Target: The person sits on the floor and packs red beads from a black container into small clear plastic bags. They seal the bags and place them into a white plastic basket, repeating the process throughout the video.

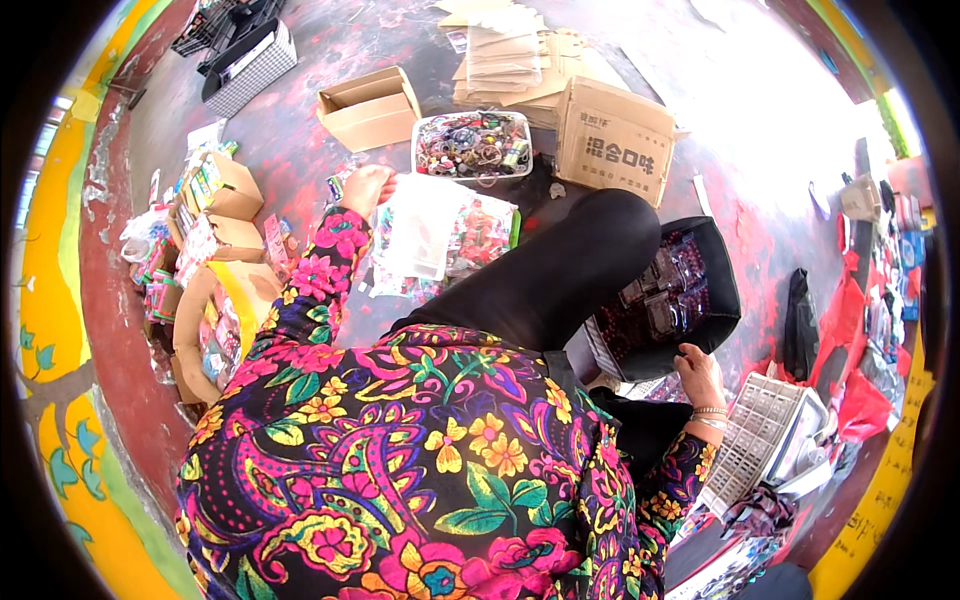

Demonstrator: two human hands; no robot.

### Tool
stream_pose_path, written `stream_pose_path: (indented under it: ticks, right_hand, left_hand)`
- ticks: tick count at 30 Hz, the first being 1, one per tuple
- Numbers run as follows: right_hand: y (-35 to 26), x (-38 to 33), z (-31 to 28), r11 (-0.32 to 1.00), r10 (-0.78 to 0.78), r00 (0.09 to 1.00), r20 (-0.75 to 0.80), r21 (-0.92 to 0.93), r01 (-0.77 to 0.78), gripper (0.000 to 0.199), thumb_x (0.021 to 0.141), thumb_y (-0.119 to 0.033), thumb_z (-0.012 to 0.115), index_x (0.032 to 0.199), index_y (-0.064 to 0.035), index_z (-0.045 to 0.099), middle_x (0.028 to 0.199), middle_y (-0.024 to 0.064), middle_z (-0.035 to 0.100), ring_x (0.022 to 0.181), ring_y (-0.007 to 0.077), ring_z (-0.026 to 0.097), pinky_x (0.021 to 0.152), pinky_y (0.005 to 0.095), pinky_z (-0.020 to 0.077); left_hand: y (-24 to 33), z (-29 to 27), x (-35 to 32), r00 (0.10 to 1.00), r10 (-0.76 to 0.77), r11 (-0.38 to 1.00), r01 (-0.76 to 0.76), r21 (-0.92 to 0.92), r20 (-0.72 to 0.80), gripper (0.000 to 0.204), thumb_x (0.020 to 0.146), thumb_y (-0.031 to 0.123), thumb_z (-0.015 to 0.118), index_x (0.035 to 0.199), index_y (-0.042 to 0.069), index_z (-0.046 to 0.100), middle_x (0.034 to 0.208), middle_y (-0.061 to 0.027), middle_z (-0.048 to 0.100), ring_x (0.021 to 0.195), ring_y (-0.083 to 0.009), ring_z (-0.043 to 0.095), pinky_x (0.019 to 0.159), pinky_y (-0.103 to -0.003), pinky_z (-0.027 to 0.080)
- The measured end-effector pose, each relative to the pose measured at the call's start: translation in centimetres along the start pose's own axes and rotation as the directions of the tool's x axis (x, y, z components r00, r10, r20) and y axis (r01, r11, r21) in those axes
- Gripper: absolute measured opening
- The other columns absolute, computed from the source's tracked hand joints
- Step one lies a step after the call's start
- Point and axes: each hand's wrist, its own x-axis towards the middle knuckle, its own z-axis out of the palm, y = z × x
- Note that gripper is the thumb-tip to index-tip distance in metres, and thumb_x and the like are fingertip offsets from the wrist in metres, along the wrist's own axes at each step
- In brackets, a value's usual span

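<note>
- The left hand (372, 190) is at the far left corner of the white sheet (418, 222), its fingers curled in. Whether they grip the sheet or only rest by it, I cannot tell.
- The right hand (699, 376) is at the bin (718, 290), by the near right part of its rim. Its fingers are bent and partly closed; whether they touch or pinch the rim cannot be made out.
- The bin sits on the floor (290, 130), right of the bent leg (560, 255), with dark packs (665, 285) inside. The white sheet lies left of that leg, overlapping red packets (485, 232).
- A hard pull on that rim could tip the bin toward the body and slide the packs into a heap; the cause would be force on one side only.
- The leg comes right up against the bin in this view, so a shift of the knee might nudge it or hide its far left corner.
- The white sheet looks thin and slick. Lifted by one corner, it could slip or drag the red packets along.
- The tub (445, 177), full of small loops, stands just beyond the white sheet; a wide sweep of the left arm might catch its near edge and spill them.
- The basket (752, 430) is near the right wrist, toward the floor's right edge; a bracelet (710, 411) or sleeve could snag on its open lattice.
</note>
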Motion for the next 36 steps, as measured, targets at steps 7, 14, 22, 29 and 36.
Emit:
stream_pose_path:
  ticks: [7,14,22,29,36]
  right_hand:
    - [-0.2,0.4,0.1,0.999,-0.002,1.0,0.02,-0.038,0.002,0.032,0.077,-0.025,0.059,0.106,-0.0101,0.062,0.084,0.0165,0.065,0.084,0.0319,0.063,0.075,0.0394,0.0482]
    - [-0.3,0.6,0.4,1.0,-0.012,1.0,0.023,-0.021,0.012,0.032,0.077,-0.024,0.06,0.106,-0.0092,0.062,0.085,0.017,0.065,0.083,0.0314,0.063,0.075,0.0387,0.0487]
    - [-1.4,-0.2,-0.1,1.0,0.008,1.0,0.011,-0.028,-0.008,0.031,0.078,-0.024,0.061,0.105,-0.0087,0.062,0.086,0.0162,0.065,0.084,0.0315,0.063,0.076,0.0385,0.0483]
    - [-1.5,-0.3,-0.2,0.999,-0.031,0.999,0.023,-0.035,0.032,0.032,0.078,-0.025,0.06,0.106,-0.0107,0.061,0.086,0.0164,0.065,0.085,0.033,0.062,0.077,0.0402,0.0478]
    - [-2.3,-0.3,-0.5,0.998,-0.016,1.0,0.026,-0.067,0.018,0.03,0.079,-0.026,0.059,0.105,-0.012,0.062,0.086,0.0156,0.065,0.086,0.033,0.062,0.077,0.0408,0.0477]
  left_hand:
    - [-7.1,0.0,-1.0,0.986,0.168,0.768,-0.136,0.626,0.009,0.041,0.074,0.033,0.065,0.096,-0.001,0.06,0.091,-0.0166,0.063,0.083,-0.0297,0.061,0.075,-0.037,0.048]
    - [-1.1,9.0,-5.2,0.978,0.185,0.406,-0.163,0.899,0.093,0.073,0.067,0.046,0.07,0.118,-0.001,0.048,0.123,-0.0214,0.047,0.118,-0.0352,0.041,0.099,-0.042,0.035]
    - [-2.8,11.6,-3.0,1.0,0.028,0.351,-0.02,0.936,0.011,0.084,0.066,0.043,0.071,0.129,0.001,0.036,0.129,-0.0234,0.039,0.125,-0.0368,0.034,0.099,-0.047,0.036]
    - [-3.4,11.6,-3.2,0.999,0.043,0.327,-0.033,0.945,0.02,0.073,0.073,0.035,0.066,0.129,0.0,0.035,0.127,-0.0233,0.041,0.123,-0.0368,0.036,0.097,-0.047,0.037]
    - [-3.6,12.2,-3.8,0.998,0.057,0.334,-0.006,0.943,-0.013,0.061,0.079,0.03,0.059,0.126,-0.001,0.036,0.127,-0.0233,0.042,0.123,-0.0368,0.037,0.095,-0.05,0.038]
